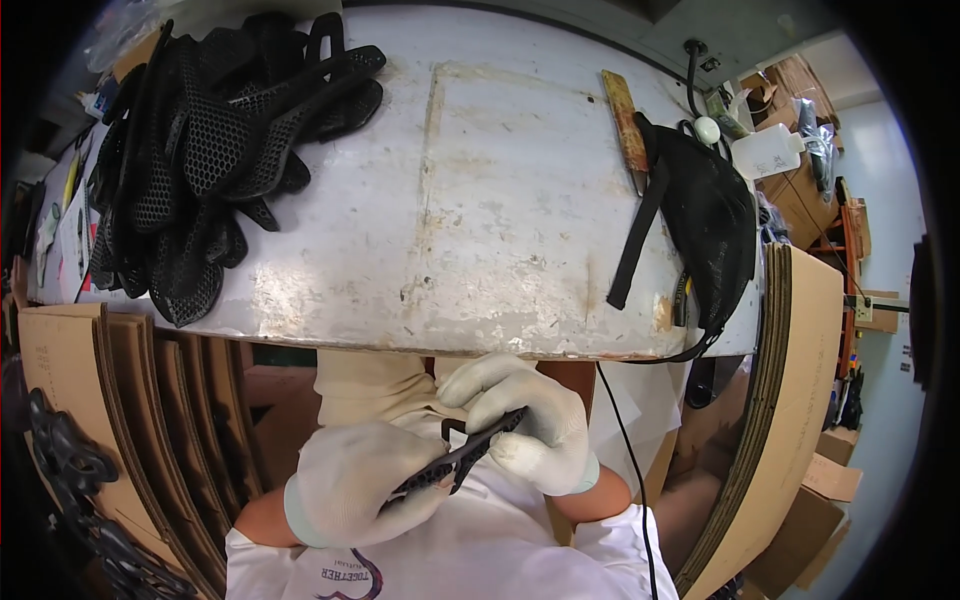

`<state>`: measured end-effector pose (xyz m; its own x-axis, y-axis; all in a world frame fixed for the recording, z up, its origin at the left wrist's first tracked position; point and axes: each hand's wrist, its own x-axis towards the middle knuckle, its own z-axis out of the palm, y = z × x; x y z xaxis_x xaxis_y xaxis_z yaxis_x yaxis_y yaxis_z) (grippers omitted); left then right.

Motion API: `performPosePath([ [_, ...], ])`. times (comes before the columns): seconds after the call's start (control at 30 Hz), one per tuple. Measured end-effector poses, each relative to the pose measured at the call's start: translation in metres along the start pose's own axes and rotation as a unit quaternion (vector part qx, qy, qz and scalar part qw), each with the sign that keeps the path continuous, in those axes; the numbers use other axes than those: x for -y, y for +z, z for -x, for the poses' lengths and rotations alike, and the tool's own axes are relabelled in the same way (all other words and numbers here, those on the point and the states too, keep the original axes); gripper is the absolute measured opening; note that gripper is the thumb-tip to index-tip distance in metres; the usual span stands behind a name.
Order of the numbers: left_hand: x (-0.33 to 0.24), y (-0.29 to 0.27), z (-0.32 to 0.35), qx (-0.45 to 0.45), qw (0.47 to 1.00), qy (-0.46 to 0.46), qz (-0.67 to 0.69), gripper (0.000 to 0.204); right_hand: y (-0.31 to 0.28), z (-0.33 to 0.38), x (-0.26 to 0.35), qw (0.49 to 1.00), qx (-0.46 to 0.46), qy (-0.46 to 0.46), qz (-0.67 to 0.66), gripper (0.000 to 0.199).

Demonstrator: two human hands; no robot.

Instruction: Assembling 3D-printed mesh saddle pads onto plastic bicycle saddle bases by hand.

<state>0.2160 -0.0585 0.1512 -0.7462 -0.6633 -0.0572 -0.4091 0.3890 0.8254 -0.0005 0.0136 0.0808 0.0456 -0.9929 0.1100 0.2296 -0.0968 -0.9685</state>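
Note:
Both my hands wear white knit gloves and are in front of my body, just off the table's near edge. A black part with honeycomb openings (462, 462) is held between them, tilted up to the right. Its lower left end lies in the closed fingers of my left hand (362, 478). Around its upper right end, the fingers and thumb of my right hand (535, 425) are pinched. Gloves cover much of the part, so its full outline is hidden. A heap of similar black honeycomb parts (215, 140) lies at the table's far left.
The worn white table (510, 200) spans the view ahead. On its right lie a black mesh pouch with a strap (705, 215), a tool with a worn wooden handle (625, 120) and a white bottle (765, 152). Cardboard sheets (795, 310) stand on both sides. A black cable (632, 455) hangs down at right.

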Motion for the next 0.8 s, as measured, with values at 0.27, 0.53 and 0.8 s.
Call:
performPosePath([
  [0.27, 0.005, -0.005, -0.003, 0.016, 0.998, -0.056, 0.019, 0.023, 0.005, 0.007, -0.001, 0.997, -0.036, 0.05, 0.035, 0.018],
  [0.53, 0.052, 0.01, -0.016, -0.021, 0.927, -0.169, 0.335, 0.049, -0.009, -0.012, 0.024, 0.965, -0.013, 0.162, 0.208, 0.056],
  [0.8, 0.055, 0.01, -0.023, 0.04, 0.946, -0.132, 0.294, 0.05, -0.003, -0.005, 0.027, 0.962, -0.038, 0.17, 0.208, 0.056],
])
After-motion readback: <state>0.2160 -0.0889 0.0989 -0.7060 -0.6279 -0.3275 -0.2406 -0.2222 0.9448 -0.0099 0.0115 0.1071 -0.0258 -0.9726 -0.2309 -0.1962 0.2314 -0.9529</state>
